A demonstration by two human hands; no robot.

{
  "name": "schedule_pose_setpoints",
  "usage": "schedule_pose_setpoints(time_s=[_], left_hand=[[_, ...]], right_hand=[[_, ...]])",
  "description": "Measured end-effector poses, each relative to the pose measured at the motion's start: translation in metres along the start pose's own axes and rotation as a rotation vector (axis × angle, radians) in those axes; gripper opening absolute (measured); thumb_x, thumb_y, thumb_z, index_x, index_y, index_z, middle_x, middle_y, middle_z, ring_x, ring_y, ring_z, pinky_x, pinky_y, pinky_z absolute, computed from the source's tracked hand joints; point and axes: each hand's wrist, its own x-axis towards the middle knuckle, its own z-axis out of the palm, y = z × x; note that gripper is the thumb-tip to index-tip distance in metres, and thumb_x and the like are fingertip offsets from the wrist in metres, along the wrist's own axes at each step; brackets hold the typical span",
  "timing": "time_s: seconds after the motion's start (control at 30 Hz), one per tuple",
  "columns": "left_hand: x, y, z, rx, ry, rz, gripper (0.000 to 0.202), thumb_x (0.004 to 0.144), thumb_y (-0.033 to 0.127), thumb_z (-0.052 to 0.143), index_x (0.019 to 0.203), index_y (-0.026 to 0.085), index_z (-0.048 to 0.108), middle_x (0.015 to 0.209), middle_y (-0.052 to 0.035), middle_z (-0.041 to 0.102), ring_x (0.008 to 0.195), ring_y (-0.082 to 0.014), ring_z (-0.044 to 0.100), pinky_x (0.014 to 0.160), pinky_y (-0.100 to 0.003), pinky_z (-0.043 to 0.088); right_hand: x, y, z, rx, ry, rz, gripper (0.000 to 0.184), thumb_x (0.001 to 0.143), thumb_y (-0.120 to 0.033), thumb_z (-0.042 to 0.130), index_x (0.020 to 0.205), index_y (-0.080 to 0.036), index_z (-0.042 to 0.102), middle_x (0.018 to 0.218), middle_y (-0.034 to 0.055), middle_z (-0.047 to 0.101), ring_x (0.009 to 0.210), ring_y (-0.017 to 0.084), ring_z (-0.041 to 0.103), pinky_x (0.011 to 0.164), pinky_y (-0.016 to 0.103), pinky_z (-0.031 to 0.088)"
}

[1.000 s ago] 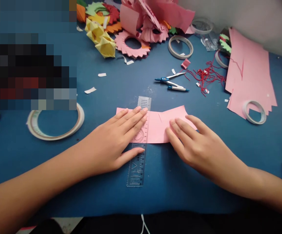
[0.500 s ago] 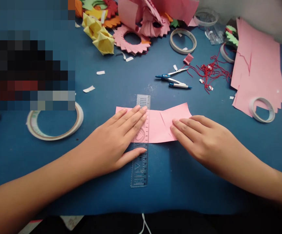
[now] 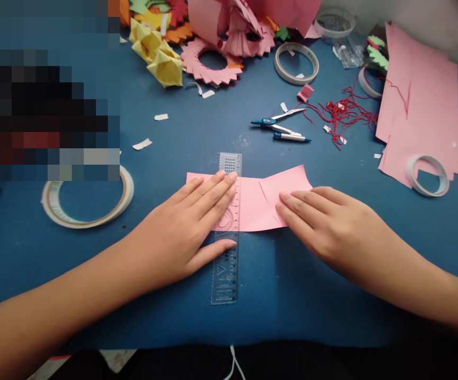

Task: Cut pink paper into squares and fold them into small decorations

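A clear plastic ruler (image 3: 225, 279) lies upright across a strip of pink paper (image 3: 252, 203) on the blue table. My left hand (image 3: 185, 227) rests flat over the ruler and the strip's left part, fingers stretched out and thumb spread on the ruler's lower half. At the strip's right end, my right hand (image 3: 327, 221) has its fingers closed together on the paper; its thumb is hidden. That end is bent at an angle and looks slightly raised, with short crease or cut lines in it.
Beyond the strip lie a compass (image 3: 278, 126) and tangled red string (image 3: 339, 116). Tape rolls (image 3: 128, 192) stand left and right. Pink sheets (image 3: 427, 105) are stacked at right. Folded paper rings (image 3: 191, 66) and yellow paper pieces (image 3: 165, 66) sit at the back.
The view has shifted very slightly. Both hands, the ruler and the pink paper keep the same positions relative to one another.
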Motion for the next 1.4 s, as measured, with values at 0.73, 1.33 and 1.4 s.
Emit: schedule_pose_setpoints(time_s=[0.73, 1.33, 1.4], left_hand=[[0.002, 0.000, -0.003, 0.033, 0.029, 0.030, 0.066, 0.095, 0.050, 0.039, 0.140, 0.001, 0.041, 0.148, -0.0201, 0.036, 0.139, -0.0352, 0.035, 0.109, -0.052, 0.038], [-0.004, -0.009, -0.023, 0.162, 0.155, -0.134, 0.040, 0.091, 0.025, 0.041, 0.121, 0.006, 0.058, 0.143, -0.0168, 0.048, 0.137, -0.0328, 0.038, 0.118, -0.056, 0.027], [-0.002, 0.000, -0.020, 0.173, 0.202, -0.098, 0.037, 0.092, 0.025, 0.041, 0.120, 0.007, 0.059, 0.137, -0.0146, 0.055, 0.132, -0.0312, 0.046, 0.116, -0.053, 0.033]], right_hand=[[0.054, 0.071, 0.002, 0.387, -0.043, 0.193, 0.027, 0.092, -0.025, 0.049, 0.071, -0.017, 0.062, 0.060, 0.0004, 0.056, 0.054, 0.011, 0.047, 0.055, 0.027, 0.031], [-0.017, -0.037, 0.022, -0.135, 0.396, 0.202, 0.010, 0.090, -0.012, 0.056, 0.092, -0.009, 0.065, 0.080, 0.0059, 0.070, 0.076, 0.015, 0.062, 0.063, 0.027, 0.040], [-0.024, -0.045, 0.027, -0.169, 0.378, 0.207, 0.013, 0.091, -0.010, 0.052, 0.094, -0.009, 0.065, 0.088, 0.0081, 0.071, 0.082, 0.016, 0.063, 0.063, 0.028, 0.040]])
